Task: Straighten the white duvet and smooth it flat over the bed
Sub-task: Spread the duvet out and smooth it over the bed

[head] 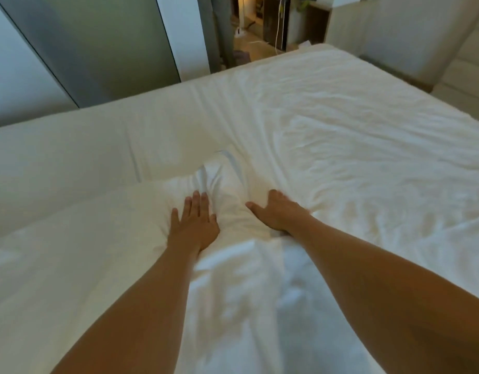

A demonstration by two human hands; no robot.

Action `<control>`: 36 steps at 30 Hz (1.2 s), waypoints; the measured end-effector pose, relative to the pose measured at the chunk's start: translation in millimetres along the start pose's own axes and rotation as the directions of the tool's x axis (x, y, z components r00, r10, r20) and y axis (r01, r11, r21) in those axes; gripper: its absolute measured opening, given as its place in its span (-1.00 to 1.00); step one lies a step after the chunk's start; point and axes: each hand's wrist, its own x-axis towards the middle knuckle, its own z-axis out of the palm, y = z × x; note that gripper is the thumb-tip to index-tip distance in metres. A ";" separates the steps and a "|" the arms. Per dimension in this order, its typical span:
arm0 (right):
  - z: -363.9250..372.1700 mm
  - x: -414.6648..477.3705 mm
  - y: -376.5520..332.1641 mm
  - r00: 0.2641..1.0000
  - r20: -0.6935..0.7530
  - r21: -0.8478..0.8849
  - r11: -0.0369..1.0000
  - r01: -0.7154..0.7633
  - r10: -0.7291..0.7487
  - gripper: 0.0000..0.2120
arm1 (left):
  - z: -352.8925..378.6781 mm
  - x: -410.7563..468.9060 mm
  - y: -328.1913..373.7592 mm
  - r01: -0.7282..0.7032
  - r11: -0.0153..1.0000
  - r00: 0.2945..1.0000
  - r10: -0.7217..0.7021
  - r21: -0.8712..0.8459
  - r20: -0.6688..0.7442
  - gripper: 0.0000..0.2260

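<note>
Two bare forearms reach out over the white duvet (98,252), which lies puffy across the near and left part of the bed (367,125). The left hand (195,222) presses flat on it with fingers straight and slightly spread. The right hand (276,213) rests palm-down just beside a bunched ridge that rises between them. Beyond, wrinkled white bedding runs to the far edge, with a grey wall panel (98,49) and a hanging white cable (280,25) behind.

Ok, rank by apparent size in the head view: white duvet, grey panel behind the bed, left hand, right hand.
Largest: white duvet.
Then: grey panel.
Smallest: left hand and right hand; both hands look about alike, so unranked.
</note>
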 end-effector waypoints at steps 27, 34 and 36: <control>13.6 -118.1 79.4 0.996 0.084 0.043 0.998 -0.035 0.031 -0.21 | -4.3 -117.4 135.5 -0.424 0.867 0.903 0.382 0.261 0.198 -0.14; 27.4 -112.8 73.3 0.998 0.023 0.060 0.997 -0.056 0.054 -0.19 | 8.6 -121.0 116.3 -0.414 0.877 0.910 0.406 0.244 0.085 -0.28; 33.0 -109.7 73.2 0.999 0.005 0.057 0.997 -0.050 0.050 -0.17 | 13.9 -119.4 115.3 -0.405 0.868 0.909 0.416 0.288 0.025 -0.28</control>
